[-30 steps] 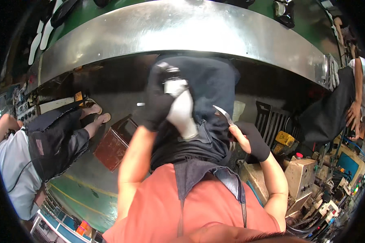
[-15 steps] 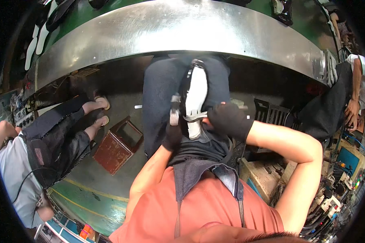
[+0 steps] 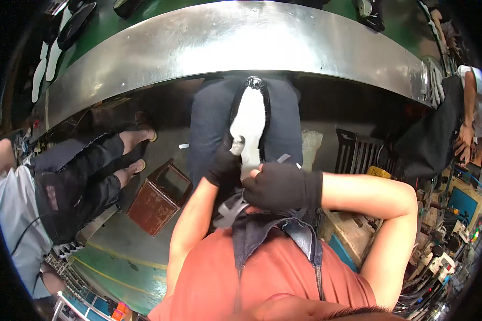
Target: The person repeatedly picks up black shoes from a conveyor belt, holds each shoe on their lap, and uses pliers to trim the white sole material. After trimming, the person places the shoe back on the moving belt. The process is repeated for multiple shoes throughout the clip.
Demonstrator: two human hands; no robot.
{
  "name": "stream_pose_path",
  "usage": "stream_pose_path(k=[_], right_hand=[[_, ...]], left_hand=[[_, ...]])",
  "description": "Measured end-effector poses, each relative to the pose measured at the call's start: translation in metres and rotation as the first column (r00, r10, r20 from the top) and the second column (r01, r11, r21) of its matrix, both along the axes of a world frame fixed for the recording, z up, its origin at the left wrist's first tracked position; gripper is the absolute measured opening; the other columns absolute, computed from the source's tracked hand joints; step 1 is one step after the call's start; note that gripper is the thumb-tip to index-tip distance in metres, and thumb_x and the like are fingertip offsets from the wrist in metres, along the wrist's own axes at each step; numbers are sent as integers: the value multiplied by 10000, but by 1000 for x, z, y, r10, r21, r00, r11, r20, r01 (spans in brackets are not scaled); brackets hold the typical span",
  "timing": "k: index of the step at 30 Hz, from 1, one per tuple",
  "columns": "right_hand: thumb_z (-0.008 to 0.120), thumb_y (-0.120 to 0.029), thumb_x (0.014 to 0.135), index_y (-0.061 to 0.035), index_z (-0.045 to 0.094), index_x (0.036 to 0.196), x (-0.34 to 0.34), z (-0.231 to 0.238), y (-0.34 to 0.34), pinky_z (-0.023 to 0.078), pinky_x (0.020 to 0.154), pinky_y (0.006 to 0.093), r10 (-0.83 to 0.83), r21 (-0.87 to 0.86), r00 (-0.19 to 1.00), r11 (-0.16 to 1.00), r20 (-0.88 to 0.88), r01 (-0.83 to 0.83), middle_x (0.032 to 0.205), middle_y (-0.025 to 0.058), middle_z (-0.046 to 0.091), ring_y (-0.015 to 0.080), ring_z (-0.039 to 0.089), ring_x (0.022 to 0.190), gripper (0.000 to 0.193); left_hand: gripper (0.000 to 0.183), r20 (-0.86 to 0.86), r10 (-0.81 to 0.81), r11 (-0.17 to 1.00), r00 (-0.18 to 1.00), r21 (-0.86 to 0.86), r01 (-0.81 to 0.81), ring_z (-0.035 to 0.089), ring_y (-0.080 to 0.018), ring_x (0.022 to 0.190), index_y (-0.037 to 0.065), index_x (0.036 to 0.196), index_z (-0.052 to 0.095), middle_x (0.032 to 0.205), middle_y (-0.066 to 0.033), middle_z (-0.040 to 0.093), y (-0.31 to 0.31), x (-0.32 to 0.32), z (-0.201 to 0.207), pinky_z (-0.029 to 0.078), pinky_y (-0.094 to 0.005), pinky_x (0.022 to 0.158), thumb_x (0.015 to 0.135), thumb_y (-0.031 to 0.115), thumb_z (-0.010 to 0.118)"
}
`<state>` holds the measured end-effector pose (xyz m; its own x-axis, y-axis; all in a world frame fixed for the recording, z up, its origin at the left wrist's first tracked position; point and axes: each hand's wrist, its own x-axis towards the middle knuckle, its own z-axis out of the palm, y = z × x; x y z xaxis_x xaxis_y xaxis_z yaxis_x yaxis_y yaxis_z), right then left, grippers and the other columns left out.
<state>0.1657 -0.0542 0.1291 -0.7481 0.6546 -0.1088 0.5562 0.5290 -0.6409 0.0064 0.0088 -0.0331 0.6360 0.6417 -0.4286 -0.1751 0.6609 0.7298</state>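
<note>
A black shoe (image 3: 267,115) with a long white sole face (image 3: 250,112) turned up lies along my lap, its glossy black toe towards the metal bench. My left hand (image 3: 226,160), in a black fingerless glove with pale-covered fingertips, grips the shoe's left side at the waist. At the heel end is my right hand (image 3: 276,184), gloved the same way, its fingers curled. A thin pale tip (image 3: 284,158) sticks out above this fist, and a grey translucent strip (image 3: 232,212) hangs below it near my apron. What the right fist closes on is mostly hidden.
Ahead curves a metal bench edge (image 3: 198,43), with white sole-shaped pieces (image 3: 39,79) and black shoe parts (image 3: 76,27) on the green surface behind. A reddish-brown stool (image 3: 151,208) and a co-worker (image 3: 27,214) are at left. Machinery (image 3: 434,267) and another co-worker (image 3: 468,107) are at right.
My right hand has come nearer my body and left, over the heel; the grey strip now hangs lower. The shoe has turned more upright, and my left hand has moved along its side.
</note>
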Motion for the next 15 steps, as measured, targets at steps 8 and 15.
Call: stream_pose_path(k=[8, 15], right_hand=[[507, -398, 950, -26, 642, 858, 91, -24, -36, 483, 658, 453, -532, -444, 819, 694, 214, 566, 805, 219, 625, 398, 616, 770, 406], [544, -421, 917, -19, 603, 761, 32, 59, -16, 489, 601, 465, -396, -188, 910, 891, 119, 412, 770, 193, 624, 373, 626, 690, 435]], left_hand=[[573, 138, 106, 993, 985, 35, -111, 586, -243, 1087, -10, 1279, 486, 1223, -123, 592, -15, 19, -1, 450, -363, 932, 1008, 476, 351], [580, -185, 24, 846, 982, 528, 79, 573, -268, 1098, 13, 1295, 408, 1173, -168, 577, -8, 32, -12, 451, -365, 918, 819, 177, 697]])
